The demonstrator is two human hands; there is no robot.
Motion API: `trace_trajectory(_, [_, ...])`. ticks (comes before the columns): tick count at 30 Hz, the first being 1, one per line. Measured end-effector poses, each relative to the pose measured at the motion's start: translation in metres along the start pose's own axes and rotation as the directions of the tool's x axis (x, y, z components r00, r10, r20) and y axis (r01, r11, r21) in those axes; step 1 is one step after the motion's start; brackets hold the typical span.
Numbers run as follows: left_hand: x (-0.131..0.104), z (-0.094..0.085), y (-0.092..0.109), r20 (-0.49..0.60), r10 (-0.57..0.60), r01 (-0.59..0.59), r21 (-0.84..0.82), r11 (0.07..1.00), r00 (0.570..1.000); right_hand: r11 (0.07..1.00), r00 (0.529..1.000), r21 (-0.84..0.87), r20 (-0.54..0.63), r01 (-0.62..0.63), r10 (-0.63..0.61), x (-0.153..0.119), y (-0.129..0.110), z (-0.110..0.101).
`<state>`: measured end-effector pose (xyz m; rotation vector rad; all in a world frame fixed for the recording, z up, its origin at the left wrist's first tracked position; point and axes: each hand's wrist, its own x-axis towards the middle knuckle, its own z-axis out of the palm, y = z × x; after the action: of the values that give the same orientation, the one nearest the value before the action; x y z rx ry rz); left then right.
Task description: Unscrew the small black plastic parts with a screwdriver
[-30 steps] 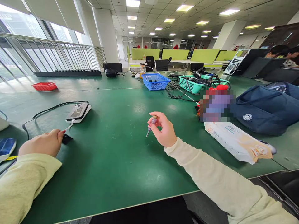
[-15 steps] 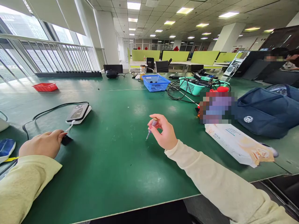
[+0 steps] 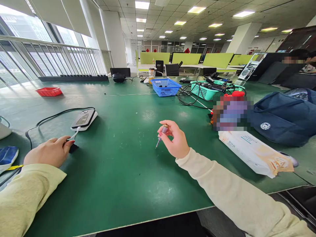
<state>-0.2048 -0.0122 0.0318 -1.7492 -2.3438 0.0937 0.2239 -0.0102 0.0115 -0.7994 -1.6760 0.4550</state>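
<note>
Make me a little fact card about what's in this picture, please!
Left hand: at the white cable and a small black object; exact grip hidden
Right hand: holding a screwdriver, tip down
Left side: phone on a white pad
Farther back: red tray, blue basket, teal basket
Right side: white packet, dark blue bag
Table: green

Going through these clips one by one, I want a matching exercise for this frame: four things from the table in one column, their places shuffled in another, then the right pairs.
Things
1. Screwdriver
2. Phone
3. Red tray
4. Blue basket

Places
A. Beside the tangle of black cables
B. Just beyond the left hand, a white cable at its near end
C. In the right hand
D. Toward the table's far left, farther off than item 2

Pairs: 1-C, 2-B, 3-D, 4-A
</note>
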Motion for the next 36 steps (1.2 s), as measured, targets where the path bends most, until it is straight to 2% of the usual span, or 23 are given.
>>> trace_trajectory(7, [0.006, 0.019, -0.014, -0.115, 0.088, -0.094, -0.045, 0.995, 0.989, 1.0, 1.0, -0.008, 0.002, -0.01, 0.01, 0.0, -0.002, 0.0])
trace_trajectory(9, [0.007, 0.02, -0.015, -0.105, 0.075, -0.082, -0.071, 0.994, 0.992, 1.0, 1.0, -0.003, 0.001, -0.003, 0.003, 0.0, -0.002, 0.0])
trace_trajectory(13, [0.005, 0.015, -0.011, -0.041, 0.039, -0.043, -0.083, 0.996, 0.998, 1.0, 1.0, 0.002, 0.001, 0.001, -0.001, 0.0, -0.001, 0.0])
trace_trajectory(17, [0.003, 0.011, -0.009, -0.033, 0.043, -0.045, -0.085, 0.995, 0.999, 1.0, 1.0, 0.0, -0.002, 0.0, 0.0, 0.0, -0.001, 0.0])
trace_trajectory(25, [0.004, 0.015, -0.018, -0.064, 0.094, -0.101, -0.116, 0.988, 0.993, 1.0, 1.0, 0.001, -0.003, 0.001, -0.001, 0.0, 0.0, 0.0])
trace_trajectory(31, [0.0, 0.01, -0.006, -0.122, 0.133, -0.152, -0.16, 0.975, 0.984, 1.0, 1.0, -0.002, 0.001, -0.013, 0.013, 0.0, -0.001, 0.0])
trace_trajectory(36, [-0.003, 0.002, 0.001, -0.04, 0.098, -0.105, -0.231, 0.967, 0.994, 1.0, 1.0, 0.006, 0.003, -0.012, 0.012, -0.001, -0.001, 0.0])
